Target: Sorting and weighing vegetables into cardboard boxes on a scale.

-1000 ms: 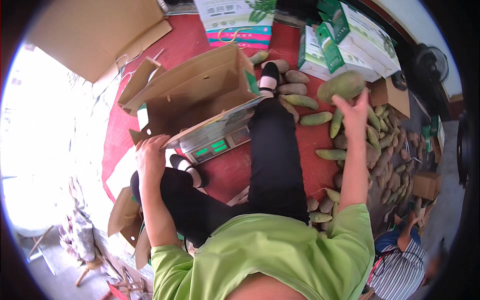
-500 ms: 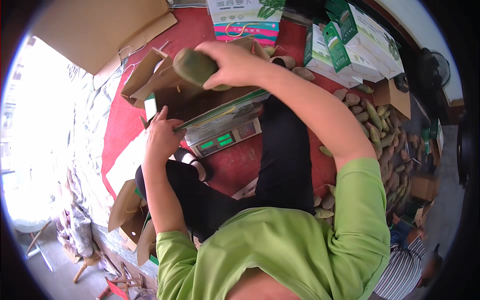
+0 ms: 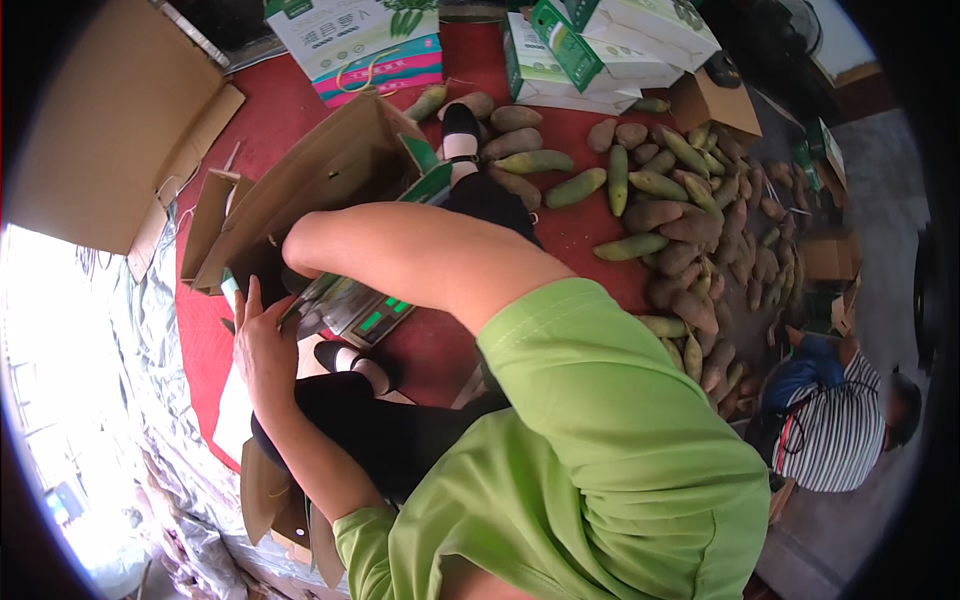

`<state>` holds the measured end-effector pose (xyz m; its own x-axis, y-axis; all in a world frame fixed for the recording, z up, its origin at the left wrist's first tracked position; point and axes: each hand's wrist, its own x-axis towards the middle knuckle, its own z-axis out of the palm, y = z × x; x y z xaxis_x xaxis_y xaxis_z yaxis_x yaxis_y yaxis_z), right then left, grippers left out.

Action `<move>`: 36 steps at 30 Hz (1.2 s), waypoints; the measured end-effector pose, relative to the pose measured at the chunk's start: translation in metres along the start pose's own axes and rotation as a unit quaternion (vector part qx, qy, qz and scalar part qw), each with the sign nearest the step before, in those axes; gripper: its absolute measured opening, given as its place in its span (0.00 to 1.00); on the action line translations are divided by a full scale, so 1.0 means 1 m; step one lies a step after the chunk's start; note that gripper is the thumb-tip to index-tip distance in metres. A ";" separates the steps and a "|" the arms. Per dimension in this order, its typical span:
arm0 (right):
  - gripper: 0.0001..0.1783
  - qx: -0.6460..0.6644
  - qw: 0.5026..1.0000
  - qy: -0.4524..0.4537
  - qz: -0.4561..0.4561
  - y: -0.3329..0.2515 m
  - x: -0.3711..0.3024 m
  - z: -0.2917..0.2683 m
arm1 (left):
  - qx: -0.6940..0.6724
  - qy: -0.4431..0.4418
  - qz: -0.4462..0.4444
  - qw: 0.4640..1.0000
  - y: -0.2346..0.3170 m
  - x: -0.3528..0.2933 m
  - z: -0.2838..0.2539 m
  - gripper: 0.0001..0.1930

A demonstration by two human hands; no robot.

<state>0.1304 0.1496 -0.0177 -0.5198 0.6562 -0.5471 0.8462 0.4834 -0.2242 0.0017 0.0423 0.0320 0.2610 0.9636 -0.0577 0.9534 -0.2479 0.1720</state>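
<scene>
My left hand is at the near left corner of an upright cardboard box, its thumb and fingers on the box's edge. My right forearm reaches across the box's open top, bending down at the wrist. The right hand is inside, hidden by the arm and the box wall, so its fingers and anything in them do not show. Under the box stands a digital scale with green lit displays, partly covered by my arm.
Green radishes and brownish-pink roots lie heaped on the red floor covering to the right. White-and-green cartons stand beyond. A large cardboard sheet rises at far left. Another person is at lower right.
My right hand, which held a thick green radish above the box, has gone down into it, out of sight. My left hand remains at the box corner. The view has turned rightward.
</scene>
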 end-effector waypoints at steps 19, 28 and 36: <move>0.10 0.506 0.755 0.415 -0.047 0.128 -0.234 0.046 | -0.013 -0.042 -0.030 0.999 -0.006 -0.002 0.011 0.11; 0.12 0.253 0.842 0.237 0.413 0.180 -0.309 0.365 | -0.048 -0.030 -0.004 0.998 -0.027 -0.004 0.018 0.11; 0.25 0.202 0.851 0.034 0.483 0.115 -0.354 0.527 | -0.088 -0.047 -0.004 0.995 -0.037 -0.001 0.022 0.12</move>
<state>0.4741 -0.3323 -0.2748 0.4476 0.6734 -0.5884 0.8472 -0.5299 0.0379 -0.0303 0.0485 0.0044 0.2753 0.9496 -0.1501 0.9159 -0.2117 0.3411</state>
